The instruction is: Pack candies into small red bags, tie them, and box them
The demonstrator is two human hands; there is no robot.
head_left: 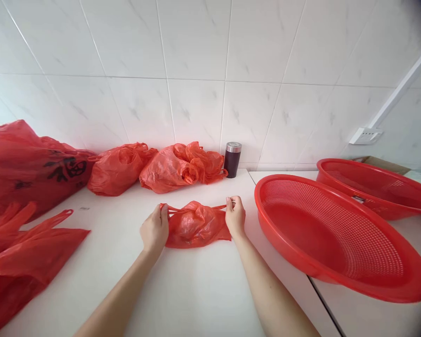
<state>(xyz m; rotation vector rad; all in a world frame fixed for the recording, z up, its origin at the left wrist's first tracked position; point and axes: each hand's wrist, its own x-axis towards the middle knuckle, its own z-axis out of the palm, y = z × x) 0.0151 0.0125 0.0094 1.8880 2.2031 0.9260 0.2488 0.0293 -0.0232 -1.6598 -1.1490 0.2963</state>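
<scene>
A small red plastic bag (195, 225) lies on the white counter (196, 290) straight ahead of me. My left hand (155, 230) is closed on the bag's left handle. My right hand (235, 216) pinches the right handle, and the two handles are stretched apart between my hands. The bag looks partly filled and crumpled; what is inside does not show.
Two tied red bags (117, 168) (180, 168) and a dark cup with a metal lid (232, 159) stand by the tiled wall. A large red bag (24, 164) and flat empty ones (21, 262) lie left. Two red perforated basins (337, 238) (375, 187) sit right.
</scene>
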